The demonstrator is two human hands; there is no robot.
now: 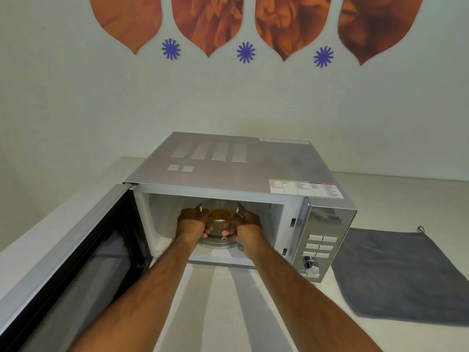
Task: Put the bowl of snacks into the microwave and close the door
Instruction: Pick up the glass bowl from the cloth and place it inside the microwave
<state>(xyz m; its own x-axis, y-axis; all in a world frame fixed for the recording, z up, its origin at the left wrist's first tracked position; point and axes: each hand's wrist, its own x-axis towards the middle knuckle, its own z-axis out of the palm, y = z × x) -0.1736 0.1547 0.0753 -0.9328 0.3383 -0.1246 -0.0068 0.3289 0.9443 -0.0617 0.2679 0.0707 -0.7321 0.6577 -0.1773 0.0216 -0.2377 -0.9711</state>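
Fingers: both of my hands were curled round the bowl (220, 219), the left hand (191, 222) on its left side and the right hand (247, 224) on its right, fingertips (206, 231) hooked under the near rim.
Grip: I had the bowl grasped between both palms, neither hand slack; whether it was already resting on the turntable (218, 243) or just above it I could not tell.
Arms: my two bare forearms ran from the bottom of the view up into the open oven mouth.
Counter: a pale, near-white counter (220, 301) carried everything, with long shadows of my arms across it.
Room: a plain light wall (76, 102) stood behind, with four orange-brown leaf shapes (208, 21) along the top and three blue star shapes (245, 52) between their tips.
Cloth: a grey cloth (403, 275) lay flat on the counter just right of the microwave.
Microwave: the silver microwave (241, 163) sat on the counter, vents on its top, a coloured label strip near the front right edge.
Panel: buttons and a knob (311, 269) ran down its right front.
Door: the door (71, 262) hung wide open to the left, dark window facing inward.
Bowl: clear glass, round, sitting inside the white cavity over the turntable.
Snacks: a small heap of orange-brown snacks (219, 214) lay in the bowl's bottom.
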